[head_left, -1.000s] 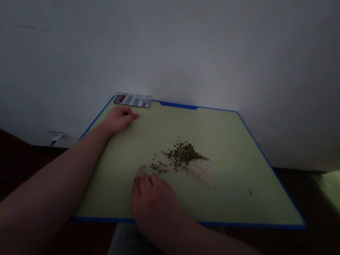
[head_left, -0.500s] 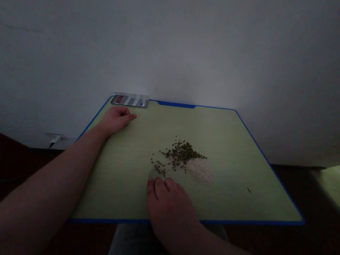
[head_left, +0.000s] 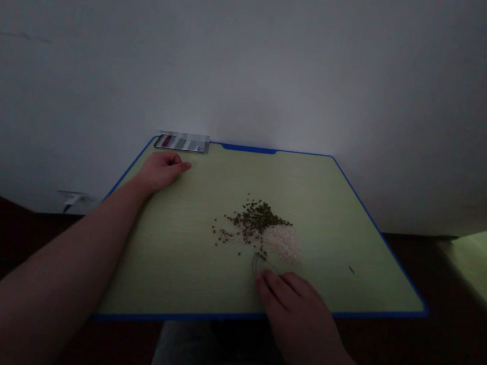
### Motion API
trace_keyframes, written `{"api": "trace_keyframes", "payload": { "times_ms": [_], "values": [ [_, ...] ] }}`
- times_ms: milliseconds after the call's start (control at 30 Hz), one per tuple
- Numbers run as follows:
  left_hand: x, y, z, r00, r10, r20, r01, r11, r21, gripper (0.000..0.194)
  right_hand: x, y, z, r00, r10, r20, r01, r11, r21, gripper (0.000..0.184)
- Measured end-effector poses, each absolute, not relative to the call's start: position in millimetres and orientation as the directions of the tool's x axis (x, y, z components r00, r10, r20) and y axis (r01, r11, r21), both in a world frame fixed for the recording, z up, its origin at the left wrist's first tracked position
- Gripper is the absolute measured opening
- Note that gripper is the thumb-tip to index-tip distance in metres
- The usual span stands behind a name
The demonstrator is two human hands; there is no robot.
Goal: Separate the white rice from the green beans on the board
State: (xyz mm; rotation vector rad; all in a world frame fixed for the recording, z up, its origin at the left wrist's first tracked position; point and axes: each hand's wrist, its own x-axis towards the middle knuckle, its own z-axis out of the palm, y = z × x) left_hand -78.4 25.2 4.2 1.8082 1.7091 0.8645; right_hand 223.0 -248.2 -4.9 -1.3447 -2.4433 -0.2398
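Observation:
My right hand is closed on a clear object with a rounded rim, low on the near part of the board; most of it is hidden by my fingers. The rim touches a few dark beans in front of it. Just beyond lie a loose heap of small dark green beans and, against its right side, a pile of pale grains like rice. My left hand rests at the far left with fingers curled in and thumb pointing right, and nothing shows in it.
The pale yellow-green board has a blue edge. A phone lies at its far left corner, just past my left hand. A thin dark sliver is on the right side. A wall stands behind the board.
My right hand has swept rightward along the near side of the heaps with the clear object. A few beans have shifted right with it. My left hand stays in place.

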Motion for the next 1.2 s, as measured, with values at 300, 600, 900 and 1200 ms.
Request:
{"api": "trace_keyframes", "payload": {
  "times_ms": [300, 600, 900, 1200],
  "values": [
    [-78.5, 25.5, 3.1, 0.005, 0.993, 0.115, 0.683, -0.087, 0.725, 0.034, 262.6, -248.0, -1.7, -0.562, 0.721, 0.404, 0.775, 0.631, -0.048, 0.04],
    [-80.0, 27.7, -0.2, 0.009, 0.995, 0.101, 0.657, -0.082, 0.749, 0.035, 296.8, -245.2, 4.9, -0.615, 0.668, 0.418, 0.724, 0.689, -0.036, 0.037],
    [-78.9, 26.3, 1.5, -0.01, 0.996, 0.089, 0.677, -0.059, 0.734, 0.036, 296.0, -234.5, 8.0, -0.596, 0.674, 0.437, 0.718, 0.691, -0.087, 0.042],
    [-77.1, 23.7, 5.2, -0.01, 0.994, 0.109, 0.689, -0.072, 0.721, 0.035, 283.6, -237.1, 10.6, -0.597, 0.663, 0.451, 0.71, 0.699, -0.088, 0.038]
  ]
}}
